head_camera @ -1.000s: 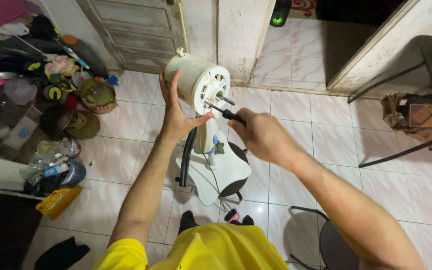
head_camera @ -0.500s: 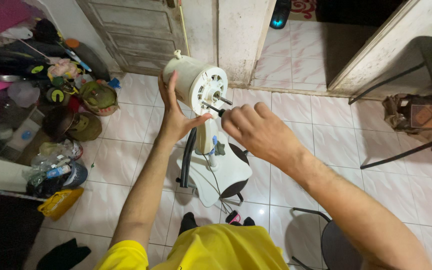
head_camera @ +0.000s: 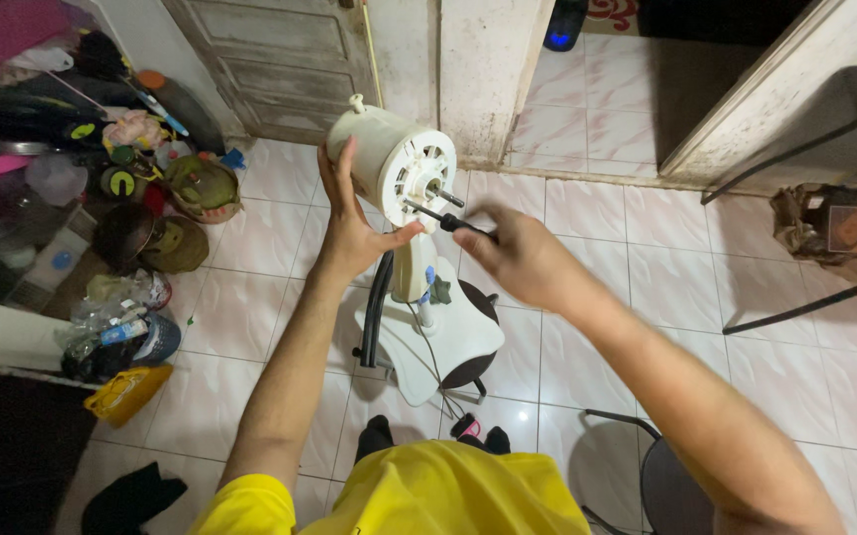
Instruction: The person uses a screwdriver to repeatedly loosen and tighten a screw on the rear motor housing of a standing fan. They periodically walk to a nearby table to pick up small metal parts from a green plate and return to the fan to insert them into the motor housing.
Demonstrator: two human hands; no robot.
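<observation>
Two hands are on the job, and both are yours. Your left hand [head_camera: 354, 233] is cupped open against the near side of the fan motor housing [head_camera: 389, 163], fingers spread up its side and thumb hooked under the front face, bracing rather than clamping it. Your right hand [head_camera: 518, 260] is closed around the handle of a screwdriver [head_camera: 440, 217], whose dark shaft points left and slightly up, with its tip at the front face of the housing just below the bare shaft [head_camera: 445, 194] that sticks out of the middle.

That housing sits on its white stand [head_camera: 415, 269], which rises from the fan base [head_camera: 433, 342] on the pale tiled floor [head_camera: 280, 327], right in front of your knees. No blade or guard is mounted on it.

By the look of it, you are working a screw on the front face. Whether the tip is seated in a screw head is too small to tell. Your next move calls for keeping the screwdriver square to the face and pressing inward while you turn, with your left hand pushing back so the head does not swivel or tip on its stand.
</observation>
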